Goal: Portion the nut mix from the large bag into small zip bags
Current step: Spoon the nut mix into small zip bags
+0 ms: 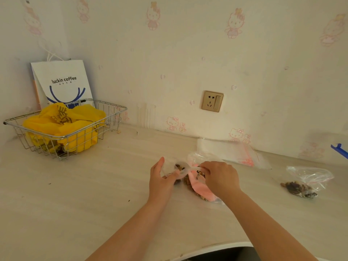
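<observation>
On the table (94, 194), hands pinching small zip bag (174, 171)

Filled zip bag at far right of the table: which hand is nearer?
Right. The right hand is at the pink bag mid-table, apart from the filled zip bag; the left hand is farther left, holding a small bag.

Your pale tabletop (94, 194) carries a wire basket (105, 117) at its far-left corner, empty zip bags (231, 150) along the far edge, a filled bag (303, 187) near the right edge.
</observation>
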